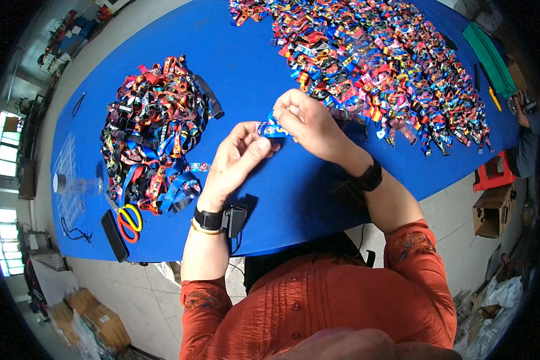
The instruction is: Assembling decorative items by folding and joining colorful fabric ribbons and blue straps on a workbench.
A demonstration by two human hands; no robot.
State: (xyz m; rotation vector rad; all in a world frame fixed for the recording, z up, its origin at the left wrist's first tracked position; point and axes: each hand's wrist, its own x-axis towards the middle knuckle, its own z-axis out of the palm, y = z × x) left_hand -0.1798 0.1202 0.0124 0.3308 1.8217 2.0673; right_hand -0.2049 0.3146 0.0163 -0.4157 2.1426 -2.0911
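A short blue printed ribbon strap (272,129), bent into a loop, is held between my two hands above the blue table. My left hand (237,157) is closed, pinching its lower left side between thumb and fingers. On the upper right, my right hand (309,122) grips the same ribbon with curled fingers, which partly cover it. To the left of my left hand lies a tangled heap of printed straps (156,129). Beyond my right hand spreads a large pile of small looped straps (381,66) in many colours.
Scissors with orange and yellow handles (129,223) lie beside a black phone-like slab (114,235) near the front left edge. A clear bottle (81,185) lies on a wire grid (70,171). At the right are a green bin (489,59), a red stool (494,173) and a cardboard box (492,213).
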